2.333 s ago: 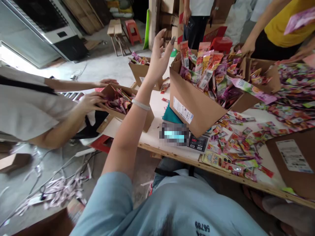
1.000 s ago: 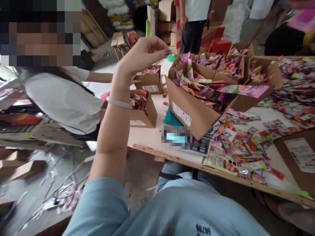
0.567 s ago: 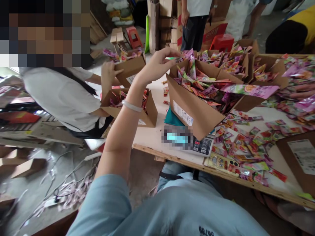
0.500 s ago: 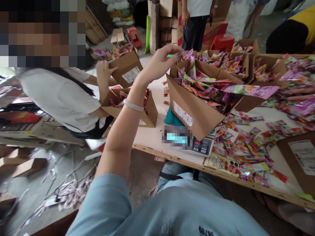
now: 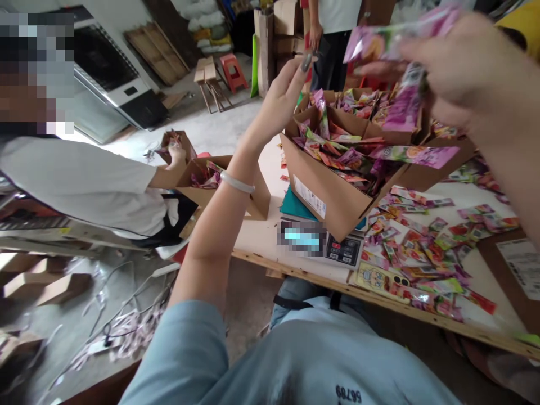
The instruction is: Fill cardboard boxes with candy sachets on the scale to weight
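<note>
My right hand (image 5: pixel 447 67), blurred at the upper right, is closed on pink candy packets (image 5: pixel 405 101) above the open cardboard box (image 5: pixel 324 185). That box is full of packets and sits tilted on a teal-topped scale (image 5: pixel 343 250). My left hand (image 5: pixel 284 93), with a white bangle on its wrist, is raised by the box's far left corner. Its fingers are extended and nothing shows in them.
Loose packets (image 5: pixel 413 242) and a yellow phone (image 5: pixel 375 278) lie right of the scale. More filled boxes (image 5: pixel 358 104) stand behind. At the left, a person (image 5: pixel 84 180) reaches into a small box (image 5: pixel 185 143) beside another box (image 5: pixel 261 197). Another person (image 5: pixel 337 17) stands beyond.
My right hand has come in from the right with packets. My left hand has lifted slightly, fingers pointing up. The person at the left has moved a hand from the box flap into a smaller box.
</note>
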### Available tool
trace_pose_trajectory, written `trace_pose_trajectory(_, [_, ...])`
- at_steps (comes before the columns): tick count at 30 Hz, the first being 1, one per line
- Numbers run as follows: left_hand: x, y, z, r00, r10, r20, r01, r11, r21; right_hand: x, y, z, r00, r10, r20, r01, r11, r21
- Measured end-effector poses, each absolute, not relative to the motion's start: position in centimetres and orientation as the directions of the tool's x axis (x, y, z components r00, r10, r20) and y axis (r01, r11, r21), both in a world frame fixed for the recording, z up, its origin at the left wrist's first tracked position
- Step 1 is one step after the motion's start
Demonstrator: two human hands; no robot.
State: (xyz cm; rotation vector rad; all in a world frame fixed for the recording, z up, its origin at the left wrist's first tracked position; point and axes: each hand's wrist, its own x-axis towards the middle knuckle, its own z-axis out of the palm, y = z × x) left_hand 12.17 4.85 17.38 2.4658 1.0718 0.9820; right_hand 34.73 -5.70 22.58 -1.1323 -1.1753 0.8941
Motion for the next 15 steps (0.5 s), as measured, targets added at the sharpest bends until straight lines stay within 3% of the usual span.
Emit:
trace_pose_trajectory(4, [10.9, 4.0, 17.6, 0.43, 0.667, 0.608, 0.403, -0.745, 0.532, 39.7, -7.5, 22.4, 0.409, 0.833, 0.372, 0.164, 0.334, -0.928])
trace_pose_trajectory(7, [11.0, 2.8, 18.1, 0.469, 0.663, 0.583, 0.374, -0.747, 0.549, 43.2, -9.8, 20.5, 0.602, 0.751, 0.27, 0.184, 0.199, -0.963])
trace_pose_trajectory(10, [12.5, 1.6, 18.2, 0.559, 0.611, 0.56, 0.377, -0.789, 0.485, 42.8, -11.4, 17.3, 0.575, 0.812, 0.099, 0.076, 0.067, -0.995])
trace_pose_trajectory(15, [14.7, 0.4, 18.0, 0.669, 0.577, 0.468, 0.435, -0.815, 0.384, 41.2, -12.8, 13.9, 0.397, 0.817, 0.419, 0.506, 0.185, -0.842])
